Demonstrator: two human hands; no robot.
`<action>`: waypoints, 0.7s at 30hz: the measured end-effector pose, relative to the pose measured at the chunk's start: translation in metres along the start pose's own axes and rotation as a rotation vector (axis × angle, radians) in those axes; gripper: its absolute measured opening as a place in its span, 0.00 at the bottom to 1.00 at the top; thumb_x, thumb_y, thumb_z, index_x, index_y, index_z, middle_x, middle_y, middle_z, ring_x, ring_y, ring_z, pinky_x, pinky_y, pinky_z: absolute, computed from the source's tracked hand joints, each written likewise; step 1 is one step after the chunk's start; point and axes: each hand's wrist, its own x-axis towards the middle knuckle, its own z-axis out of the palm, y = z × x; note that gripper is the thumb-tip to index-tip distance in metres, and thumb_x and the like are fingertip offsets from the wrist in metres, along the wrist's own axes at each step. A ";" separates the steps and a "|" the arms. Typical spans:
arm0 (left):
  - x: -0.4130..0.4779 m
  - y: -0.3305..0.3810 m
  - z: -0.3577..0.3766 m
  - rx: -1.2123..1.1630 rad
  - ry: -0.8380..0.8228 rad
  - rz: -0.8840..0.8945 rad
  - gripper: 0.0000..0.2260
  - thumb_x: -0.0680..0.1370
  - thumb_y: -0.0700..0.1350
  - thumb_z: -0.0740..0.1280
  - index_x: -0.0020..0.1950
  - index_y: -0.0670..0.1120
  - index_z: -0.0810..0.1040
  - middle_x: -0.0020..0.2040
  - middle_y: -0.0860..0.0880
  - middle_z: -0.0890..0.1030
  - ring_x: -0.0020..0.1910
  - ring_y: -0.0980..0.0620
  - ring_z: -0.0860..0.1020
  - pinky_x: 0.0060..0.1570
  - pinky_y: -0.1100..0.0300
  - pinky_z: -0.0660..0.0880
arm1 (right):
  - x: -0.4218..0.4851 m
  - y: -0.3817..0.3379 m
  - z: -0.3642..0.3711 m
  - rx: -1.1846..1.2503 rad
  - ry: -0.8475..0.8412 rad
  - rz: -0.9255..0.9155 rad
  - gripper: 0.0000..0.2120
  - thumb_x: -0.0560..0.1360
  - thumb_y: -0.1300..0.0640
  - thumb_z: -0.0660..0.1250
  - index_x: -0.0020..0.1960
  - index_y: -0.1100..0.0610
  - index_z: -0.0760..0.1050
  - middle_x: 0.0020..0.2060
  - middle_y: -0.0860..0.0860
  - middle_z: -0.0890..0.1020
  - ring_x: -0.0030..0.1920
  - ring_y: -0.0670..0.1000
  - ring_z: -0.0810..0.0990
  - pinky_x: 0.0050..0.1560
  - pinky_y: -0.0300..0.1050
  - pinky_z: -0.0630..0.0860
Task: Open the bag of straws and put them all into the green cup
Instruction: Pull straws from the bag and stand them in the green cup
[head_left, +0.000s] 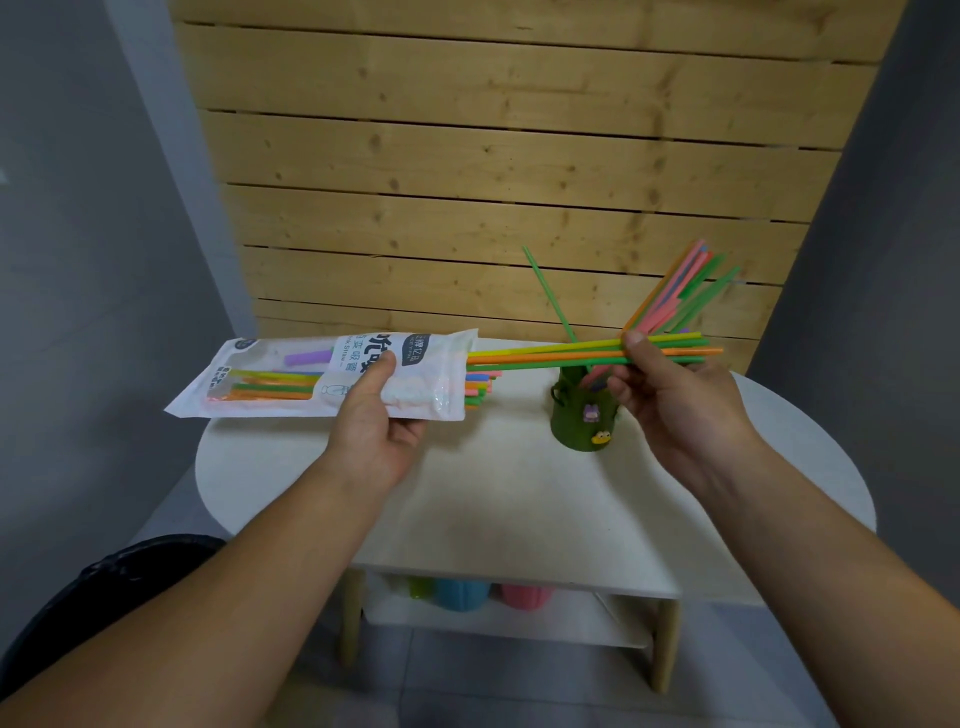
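Observation:
My left hand (382, 415) grips a white plastic straw bag (291, 376) held level above the table's left side, its open end pointing right. Coloured straws remain inside and some stick out of the opening. My right hand (670, 395) pinches a bunch of yellow, orange and green straws (561, 354) that reach from the bag's mouth across to the right. Below that hand stands the green cup (584, 418) with small stickers on it. Several pink, green and orange straws (680, 291) lean out of it, and one green straw tilts left.
The white round-ended table (498, 499) stands against a wooden slat wall (498, 156). On a shelf under the tabletop lie blue, pink and green cups (462, 592). A dark object sits at the lower left on the floor.

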 end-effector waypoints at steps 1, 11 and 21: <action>0.000 0.001 -0.001 0.002 0.006 0.002 0.16 0.76 0.40 0.74 0.62 0.49 0.76 0.53 0.46 0.87 0.48 0.49 0.87 0.43 0.51 0.85 | 0.000 -0.003 -0.002 -0.002 -0.008 -0.010 0.04 0.78 0.61 0.69 0.47 0.62 0.79 0.38 0.58 0.82 0.39 0.54 0.82 0.40 0.39 0.81; 0.007 0.000 -0.005 0.017 0.061 0.025 0.15 0.76 0.39 0.74 0.60 0.49 0.77 0.55 0.47 0.87 0.49 0.49 0.87 0.46 0.50 0.84 | -0.005 -0.017 -0.034 -0.030 0.071 -0.075 0.04 0.77 0.61 0.70 0.48 0.61 0.81 0.34 0.51 0.81 0.34 0.48 0.78 0.39 0.39 0.80; 0.014 -0.004 -0.007 0.027 0.063 0.041 0.18 0.77 0.40 0.73 0.66 0.49 0.76 0.59 0.47 0.85 0.52 0.50 0.86 0.45 0.51 0.84 | -0.007 -0.034 -0.062 -0.035 0.166 -0.130 0.04 0.77 0.60 0.71 0.46 0.61 0.80 0.37 0.52 0.79 0.34 0.48 0.78 0.41 0.39 0.80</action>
